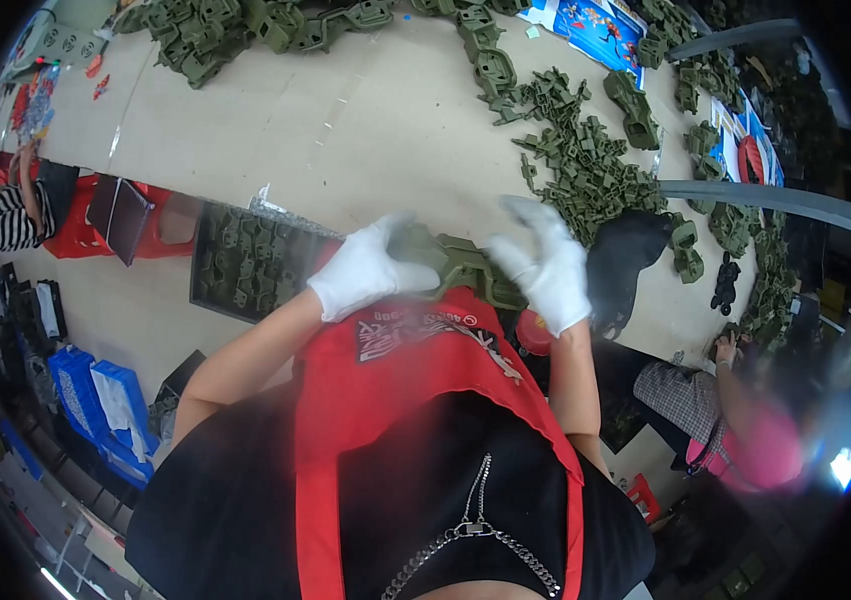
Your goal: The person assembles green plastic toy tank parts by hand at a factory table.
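Observation:
At the near edge of the table, an army-green plastic toy vehicle body [466, 264] is in front of my red apron. My left hand [371, 268], in a white glove, is closed around the left end of this part, the thumb lying along its near side. At its right end is my right hand [549, 262], also white-gloved, with thumb and fingers spread apart; whether it touches the part I cannot tell. Beyond my right hand spreads a heap of small green plastic parts [596, 165]. A black cloth or bag [628, 262] lies right beside that hand.
Green vehicle bodies [196, 40] pile along the far edge. A dark crate [246, 262] with green parts stands left below the tabletop. Grey metal bars [766, 197] cross at right. One person in stripes [14, 215] is far left, another in pink [761, 440] at right.

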{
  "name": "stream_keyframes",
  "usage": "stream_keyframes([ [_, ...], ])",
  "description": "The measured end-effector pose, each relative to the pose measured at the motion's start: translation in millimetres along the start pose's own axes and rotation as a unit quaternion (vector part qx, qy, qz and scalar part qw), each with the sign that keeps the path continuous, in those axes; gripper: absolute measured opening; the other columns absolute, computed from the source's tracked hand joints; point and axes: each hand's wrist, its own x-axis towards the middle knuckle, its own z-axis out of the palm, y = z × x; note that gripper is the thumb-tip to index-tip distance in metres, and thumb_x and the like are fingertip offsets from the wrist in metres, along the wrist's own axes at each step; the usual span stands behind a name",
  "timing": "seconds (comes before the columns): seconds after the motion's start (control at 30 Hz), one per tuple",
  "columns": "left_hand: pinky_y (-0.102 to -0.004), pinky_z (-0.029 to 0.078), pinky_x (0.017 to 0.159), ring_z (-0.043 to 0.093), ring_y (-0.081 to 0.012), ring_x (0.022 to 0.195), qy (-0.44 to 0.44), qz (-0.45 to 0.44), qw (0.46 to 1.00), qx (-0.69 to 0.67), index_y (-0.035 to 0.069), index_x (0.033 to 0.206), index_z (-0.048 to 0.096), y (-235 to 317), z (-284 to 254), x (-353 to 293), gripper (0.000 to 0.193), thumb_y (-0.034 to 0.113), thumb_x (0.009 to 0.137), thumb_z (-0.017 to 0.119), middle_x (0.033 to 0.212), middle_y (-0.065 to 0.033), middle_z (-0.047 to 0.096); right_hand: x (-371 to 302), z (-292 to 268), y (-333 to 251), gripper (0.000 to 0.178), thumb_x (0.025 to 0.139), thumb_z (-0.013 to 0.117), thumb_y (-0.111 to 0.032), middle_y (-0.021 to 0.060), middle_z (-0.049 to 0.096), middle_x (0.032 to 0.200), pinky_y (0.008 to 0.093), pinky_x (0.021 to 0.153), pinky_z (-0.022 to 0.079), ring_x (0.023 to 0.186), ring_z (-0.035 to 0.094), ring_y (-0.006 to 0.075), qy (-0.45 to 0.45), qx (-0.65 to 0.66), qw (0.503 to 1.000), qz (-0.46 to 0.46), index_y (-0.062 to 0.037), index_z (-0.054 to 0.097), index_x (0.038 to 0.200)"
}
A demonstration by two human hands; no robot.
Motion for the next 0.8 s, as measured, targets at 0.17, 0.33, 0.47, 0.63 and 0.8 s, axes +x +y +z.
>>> stream_keyframes([
  [0.17,-0.0294,0.045,0.094,0.059,-0.0176,0.103,-0.081,0.032,0.992,0.088,-0.004,0.128,0.050,-6,-4,8,0.061,0.015,0.074,0.074,0.115,-0.0124,0.063,17,45,-44,0.048,0.086,0.057,-0.044,0.0227,0.062,0.112,0.0408,0.086,0.049,0.100,0.062,0.0354,-0.277,-0.059,0.959,0.028,-0.0100,0.060,0.119],
  [0.33,-0.0295,0.045,0.094,0.059,-0.0182,0.103,-0.084,-0.002,0.992,0.097,-0.005,0.127,0.051,-2,-2,8,0.061,0.016,0.074,0.073,0.113,-0.0135,0.063,8,39,-18,0.044,0.088,0.057,-0.027,0.0203,0.062,0.117,0.0373,0.089,0.049,0.103,0.063,0.0307,-0.260,0.155,0.953,0.015,-0.0084,0.056,0.128],
  [0.47,-0.0348,0.045,0.096,0.061,-0.0292,0.109,-0.092,0.023,0.991,0.092,-0.002,0.126,0.052,-5,-3,8,0.067,0.030,0.072,0.073,0.116,-0.0203,0.063,-7,47,-5,0.055,0.082,0.064,-0.023,0.0194,0.060,0.124,0.0328,0.097,0.044,0.113,0.059,0.0277,-0.242,0.266,0.926,0.114,-0.0060,0.051,0.133],
  [0.63,-0.0360,0.046,0.096,0.059,-0.0325,0.112,-0.068,0.063,0.979,0.180,-0.003,0.130,0.049,4,0,-1,0.069,0.028,0.072,0.070,0.118,-0.0237,0.061,-4,23,-12,0.068,0.074,0.075,-0.014,0.0141,0.058,0.126,0.0320,0.094,0.046,0.112,0.057,0.0198,-0.293,0.154,0.942,0.052,-0.0041,0.048,0.135],
  [0.8,-0.0311,0.048,0.090,0.062,-0.0197,0.099,-0.011,0.067,0.990,0.120,-0.005,0.124,0.053,-32,7,-5,0.057,0.016,0.075,0.073,0.108,-0.0149,0.066,-16,40,-12,0.071,0.067,0.080,-0.017,0.0114,0.061,0.122,0.0306,0.095,0.045,0.110,0.057,0.0175,-0.370,0.337,0.842,0.202,-0.0010,0.051,0.131],
])
